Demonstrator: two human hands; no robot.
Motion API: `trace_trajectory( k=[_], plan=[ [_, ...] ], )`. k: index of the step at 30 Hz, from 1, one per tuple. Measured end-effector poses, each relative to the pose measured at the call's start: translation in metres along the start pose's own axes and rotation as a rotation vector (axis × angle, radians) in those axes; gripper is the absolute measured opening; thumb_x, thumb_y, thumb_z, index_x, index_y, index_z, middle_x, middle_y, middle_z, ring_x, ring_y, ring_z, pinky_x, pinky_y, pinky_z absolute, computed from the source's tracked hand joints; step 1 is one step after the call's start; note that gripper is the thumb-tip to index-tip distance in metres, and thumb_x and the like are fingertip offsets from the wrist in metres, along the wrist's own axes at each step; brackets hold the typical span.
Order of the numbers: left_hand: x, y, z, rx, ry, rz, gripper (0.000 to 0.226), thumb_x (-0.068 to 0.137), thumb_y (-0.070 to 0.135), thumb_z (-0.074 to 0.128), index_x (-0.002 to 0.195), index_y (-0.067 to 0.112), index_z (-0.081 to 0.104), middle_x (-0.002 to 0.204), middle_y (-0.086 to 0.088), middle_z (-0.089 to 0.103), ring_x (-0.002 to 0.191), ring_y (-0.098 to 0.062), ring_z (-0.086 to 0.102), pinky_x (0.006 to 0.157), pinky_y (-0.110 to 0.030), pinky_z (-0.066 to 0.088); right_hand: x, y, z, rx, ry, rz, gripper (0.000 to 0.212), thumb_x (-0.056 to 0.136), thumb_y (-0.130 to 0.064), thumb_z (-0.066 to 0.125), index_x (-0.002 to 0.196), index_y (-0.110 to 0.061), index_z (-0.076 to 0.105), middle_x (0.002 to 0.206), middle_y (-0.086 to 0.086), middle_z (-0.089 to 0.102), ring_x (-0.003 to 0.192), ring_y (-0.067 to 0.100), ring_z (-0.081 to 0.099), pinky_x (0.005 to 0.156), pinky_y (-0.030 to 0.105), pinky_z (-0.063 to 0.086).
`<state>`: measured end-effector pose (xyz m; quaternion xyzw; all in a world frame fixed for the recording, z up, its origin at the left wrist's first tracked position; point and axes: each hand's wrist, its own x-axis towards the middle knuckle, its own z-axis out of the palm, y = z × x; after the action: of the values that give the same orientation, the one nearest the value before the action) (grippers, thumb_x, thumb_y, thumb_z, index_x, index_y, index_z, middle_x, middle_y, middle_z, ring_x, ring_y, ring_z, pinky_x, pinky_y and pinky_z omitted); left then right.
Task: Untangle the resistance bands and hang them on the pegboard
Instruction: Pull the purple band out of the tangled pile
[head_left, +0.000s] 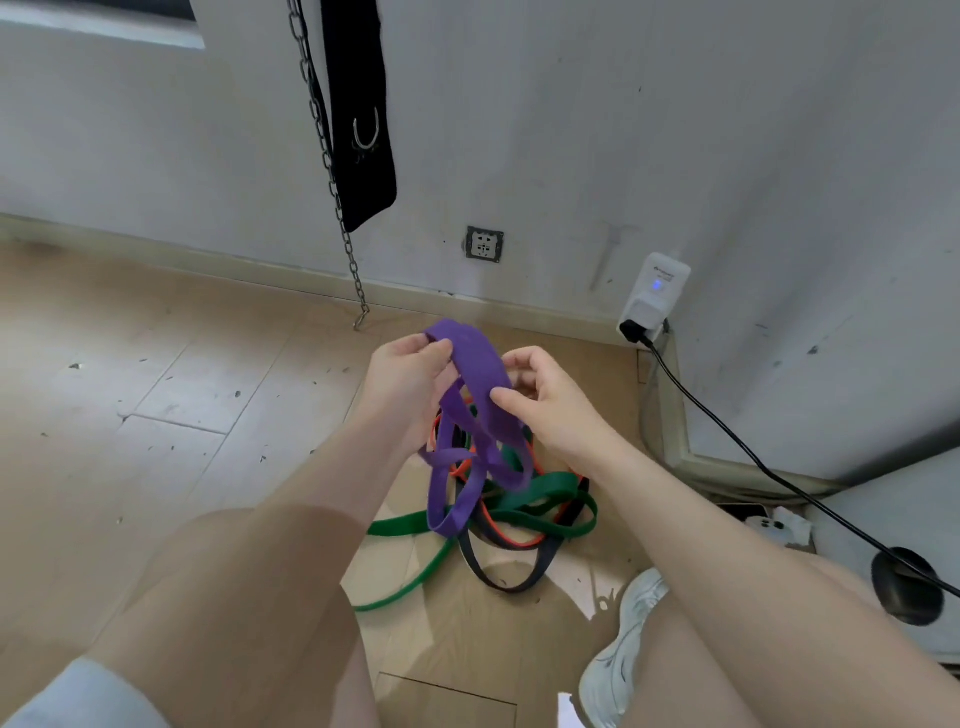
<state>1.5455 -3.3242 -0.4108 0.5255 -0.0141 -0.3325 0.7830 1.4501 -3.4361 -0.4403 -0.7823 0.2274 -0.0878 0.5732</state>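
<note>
A wide purple resistance band (475, 364) arches between my two hands above the floor. My left hand (410, 384) grips its upper left end. My right hand (540, 400) pinches the band's right side between thumb and fingers. The purple band's loops hang down into a tangle on the wooden floor. In that tangle lie a green band (535, 491), an orange band (498, 530) and a black band (506, 579), wound through one another. No pegboard shows in this view.
A black strap (363, 119) and a metal chain (332, 171) hang on the white wall ahead. A wall socket (484, 244) and a plugged-in adapter (655, 296) with a black cable (769, 467) sit at the right. My knees and a white shoe (623, 649) are below.
</note>
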Motion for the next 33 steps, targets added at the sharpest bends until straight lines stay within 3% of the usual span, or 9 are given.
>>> trace_trajectory(
  k=[5,8,11,13,16,20,24,30,33],
  plan=[
    [-0.006,-0.005,0.0,0.263,-0.029,0.047,0.02,0.096,0.012,0.047,0.093,0.007,0.065,0.083,-0.004,0.07,0.077,-0.011,0.067,0.072,-0.019,0.055,0.001,-0.012,0.002,0.127,0.099,-0.068,0.02,0.088,-0.006,0.06,0.094,-0.025,0.056,0.085,-0.002,0.068,0.078,0.014,0.067,0.071,0.03,0.055],
    [-0.022,-0.009,0.0,0.528,-0.177,0.055,0.022,0.094,0.022,0.05,0.083,0.018,0.069,0.07,0.005,0.07,0.062,-0.002,0.064,0.059,-0.014,0.051,0.007,-0.02,-0.002,0.439,0.248,0.011,0.014,0.088,-0.004,0.059,0.089,-0.017,0.057,0.071,-0.003,0.067,0.056,0.006,0.062,0.052,0.02,0.049],
    [-0.03,-0.019,0.0,0.684,-0.284,0.104,0.017,0.089,0.012,0.058,0.086,0.026,0.067,0.081,0.002,0.072,0.073,-0.007,0.067,0.069,-0.022,0.053,0.01,-0.017,-0.007,0.57,0.355,0.159,0.011,0.086,-0.007,0.064,0.09,-0.012,0.056,0.068,-0.001,0.066,0.052,0.007,0.061,0.055,0.022,0.049],
    [-0.03,-0.022,0.002,0.638,-0.235,0.084,0.016,0.088,0.009,0.059,0.088,0.023,0.066,0.084,-0.002,0.072,0.077,-0.014,0.067,0.077,-0.03,0.055,0.011,-0.013,-0.008,0.551,0.336,0.218,0.011,0.086,-0.012,0.065,0.094,-0.009,0.058,0.062,-0.002,0.065,0.056,0.011,0.06,0.065,0.029,0.05],
    [-0.026,-0.02,0.004,0.461,-0.149,0.044,0.012,0.088,0.006,0.058,0.088,0.016,0.064,0.079,-0.002,0.07,0.071,-0.01,0.067,0.075,-0.026,0.056,0.007,-0.012,-0.005,0.481,0.132,0.185,0.019,0.087,-0.029,0.063,0.093,-0.011,0.065,0.07,0.001,0.071,0.075,0.023,0.064,0.085,0.042,0.05],
    [-0.014,-0.015,0.003,0.381,0.009,0.053,0.008,0.088,0.006,0.059,0.094,0.005,0.064,0.076,-0.004,0.068,0.062,-0.006,0.066,0.063,-0.02,0.055,-0.004,-0.009,0.005,0.28,-0.109,0.084,0.031,0.078,-0.042,0.068,0.104,-0.026,0.061,0.103,0.001,0.069,0.097,0.02,0.066,0.09,0.039,0.052],
    [-0.011,-0.013,0.004,0.285,0.109,0.019,0.009,0.089,0.01,0.059,0.097,0.005,0.061,0.087,-0.009,0.068,0.069,-0.01,0.068,0.055,-0.016,0.054,-0.009,0.0,0.01,-0.147,-0.124,0.061,0.049,0.079,-0.037,0.068,0.121,-0.03,0.045,0.113,-0.005,0.06,0.1,0.009,0.059,0.086,0.031,0.052],
    [-0.007,-0.008,0.0,0.043,0.105,-0.078,0.021,0.091,0.015,0.056,0.105,-0.001,0.054,0.089,-0.011,0.068,0.069,-0.01,0.07,0.061,-0.021,0.057,-0.003,-0.006,0.007,0.183,0.058,0.129,0.013,0.082,-0.026,0.069,0.08,-0.015,0.062,0.075,0.001,0.065,0.063,0.011,0.06,0.061,0.024,0.049],
    [-0.018,-0.024,0.004,0.214,0.069,-0.136,0.029,0.088,0.02,0.061,0.112,0.01,0.048,0.098,-0.01,0.066,0.081,-0.017,0.068,0.067,-0.029,0.057,0.0,-0.004,0.003,0.371,0.111,0.24,0.015,0.086,-0.026,0.065,0.082,-0.012,0.061,0.074,0.003,0.066,0.063,0.015,0.061,0.056,0.027,0.05]
  ],
)
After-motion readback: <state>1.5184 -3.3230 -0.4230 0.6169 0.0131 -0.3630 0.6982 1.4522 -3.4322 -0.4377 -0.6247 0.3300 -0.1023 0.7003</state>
